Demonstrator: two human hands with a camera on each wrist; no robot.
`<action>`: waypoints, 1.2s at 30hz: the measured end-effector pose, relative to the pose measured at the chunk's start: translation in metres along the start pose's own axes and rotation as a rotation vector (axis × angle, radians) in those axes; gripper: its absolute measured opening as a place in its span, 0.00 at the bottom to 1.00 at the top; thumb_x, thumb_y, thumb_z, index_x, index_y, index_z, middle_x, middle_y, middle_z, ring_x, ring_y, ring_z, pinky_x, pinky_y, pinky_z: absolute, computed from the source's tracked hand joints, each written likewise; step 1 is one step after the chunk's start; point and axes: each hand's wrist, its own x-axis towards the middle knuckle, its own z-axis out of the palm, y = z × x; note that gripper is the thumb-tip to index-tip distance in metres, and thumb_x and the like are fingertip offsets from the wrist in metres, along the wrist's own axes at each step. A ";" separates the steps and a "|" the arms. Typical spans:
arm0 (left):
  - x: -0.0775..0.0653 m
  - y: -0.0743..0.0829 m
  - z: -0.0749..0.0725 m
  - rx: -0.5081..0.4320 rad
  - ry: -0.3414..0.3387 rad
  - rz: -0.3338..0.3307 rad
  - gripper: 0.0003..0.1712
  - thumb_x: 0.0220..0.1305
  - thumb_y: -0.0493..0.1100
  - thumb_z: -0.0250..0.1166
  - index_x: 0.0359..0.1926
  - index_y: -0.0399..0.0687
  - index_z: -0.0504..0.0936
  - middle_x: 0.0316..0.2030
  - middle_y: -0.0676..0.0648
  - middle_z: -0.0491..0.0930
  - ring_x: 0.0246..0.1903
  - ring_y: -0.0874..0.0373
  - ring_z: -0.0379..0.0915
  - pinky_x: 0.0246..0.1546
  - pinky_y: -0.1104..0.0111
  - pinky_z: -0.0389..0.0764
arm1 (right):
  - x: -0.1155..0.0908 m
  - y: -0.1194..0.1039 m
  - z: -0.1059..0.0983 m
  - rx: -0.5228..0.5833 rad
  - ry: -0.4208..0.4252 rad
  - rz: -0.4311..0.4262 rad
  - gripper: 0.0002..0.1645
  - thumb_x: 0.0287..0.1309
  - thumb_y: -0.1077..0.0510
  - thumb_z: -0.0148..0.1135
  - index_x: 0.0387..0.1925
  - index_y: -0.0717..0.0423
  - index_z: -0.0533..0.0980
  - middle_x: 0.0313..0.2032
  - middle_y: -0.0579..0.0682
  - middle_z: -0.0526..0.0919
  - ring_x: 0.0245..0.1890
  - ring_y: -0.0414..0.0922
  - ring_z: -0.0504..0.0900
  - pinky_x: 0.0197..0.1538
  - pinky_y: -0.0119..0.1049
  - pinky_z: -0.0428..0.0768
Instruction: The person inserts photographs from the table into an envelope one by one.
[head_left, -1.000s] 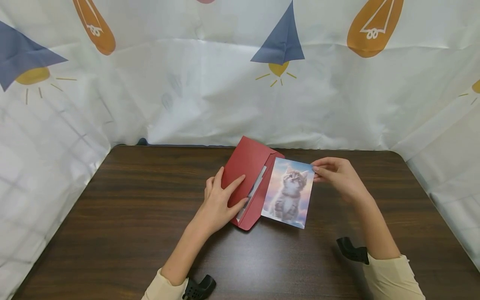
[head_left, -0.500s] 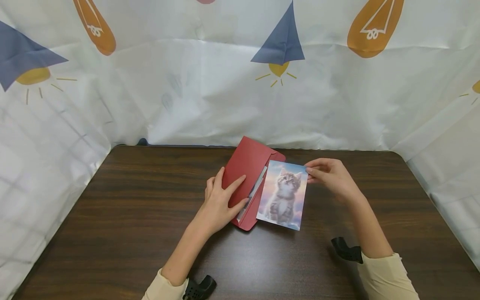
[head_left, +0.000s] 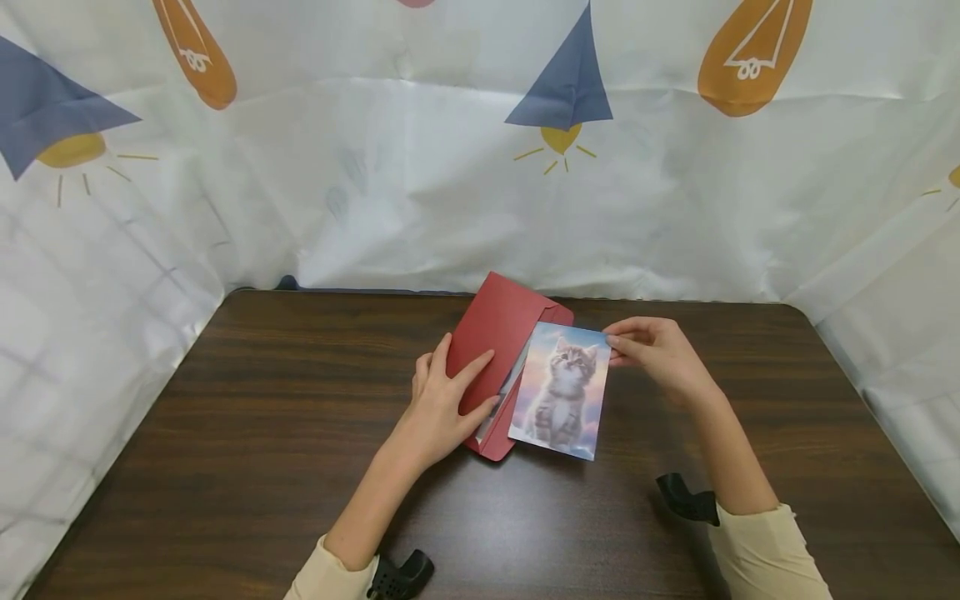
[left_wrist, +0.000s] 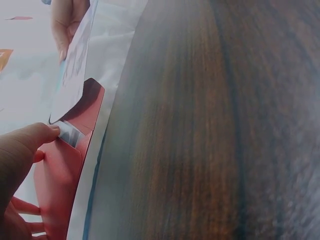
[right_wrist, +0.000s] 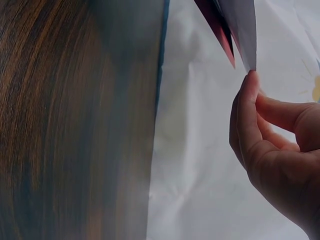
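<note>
My left hand (head_left: 438, 406) grips a red envelope (head_left: 495, 321), raised above the table, with thumb and index finger across its front and other fingers at its left edge. Its flap side opens toward the right, showing a white-and-grey printed insert (left_wrist: 69, 133). With thumb and fingers my right hand (head_left: 660, 354) pinches the upper right corner of a kitten picture card (head_left: 561, 392), also in the air. In the head view, the card covers part of the opening and flap. From the right wrist, I see its edge near the fingertips; the envelope's red corner (right_wrist: 227, 47) stands behind.
The dark wood table (head_left: 300, 467) extends beneath both hands. A white curtain (head_left: 390, 192) printed with lamps and bulbs hangs along its far side. Black wrist-worn pieces (head_left: 401, 575) sit by both cream sleeves.
My right hand has moved the kitten card leftward and slightly down, so it overlaps more of the envelope's opening. My left hand and the envelope stay almost where they were.
</note>
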 end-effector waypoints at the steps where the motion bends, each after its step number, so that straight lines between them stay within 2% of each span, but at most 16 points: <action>1: 0.000 0.000 0.000 0.001 0.000 0.000 0.36 0.65 0.47 0.76 0.73 0.53 0.77 0.77 0.27 0.54 0.68 0.30 0.56 0.56 0.40 0.79 | 0.000 0.000 0.001 0.007 0.001 0.001 0.19 0.77 0.66 0.57 0.58 0.80 0.74 0.45 0.59 0.85 0.35 0.41 0.88 0.46 0.34 0.88; 7: 0.001 0.000 0.001 -0.004 -0.010 -0.008 0.36 0.65 0.49 0.76 0.73 0.55 0.77 0.78 0.28 0.53 0.69 0.30 0.55 0.57 0.38 0.79 | 0.002 -0.001 0.006 0.034 0.010 0.007 0.19 0.76 0.67 0.58 0.58 0.81 0.73 0.44 0.57 0.85 0.34 0.38 0.88 0.47 0.35 0.88; 16: 0.000 0.001 0.001 -0.007 -0.011 -0.021 0.36 0.66 0.50 0.75 0.73 0.56 0.77 0.78 0.28 0.53 0.69 0.30 0.55 0.56 0.38 0.79 | 0.005 -0.001 0.012 0.038 0.020 0.017 0.19 0.76 0.67 0.57 0.59 0.80 0.73 0.45 0.59 0.84 0.34 0.37 0.88 0.50 0.39 0.88; 28: 0.001 0.000 0.002 0.002 -0.021 -0.016 0.36 0.65 0.48 0.75 0.73 0.54 0.77 0.78 0.27 0.53 0.69 0.29 0.55 0.59 0.37 0.76 | 0.008 0.002 0.017 0.094 0.041 0.028 0.20 0.77 0.66 0.58 0.59 0.81 0.73 0.37 0.47 0.85 0.34 0.37 0.86 0.49 0.37 0.88; 36: 0.001 0.001 0.001 -0.003 -0.032 -0.028 0.36 0.66 0.48 0.74 0.74 0.55 0.76 0.78 0.28 0.53 0.69 0.30 0.55 0.60 0.37 0.75 | 0.009 0.004 0.022 0.129 0.082 0.021 0.20 0.75 0.64 0.60 0.56 0.81 0.73 0.33 0.44 0.85 0.33 0.36 0.87 0.48 0.38 0.88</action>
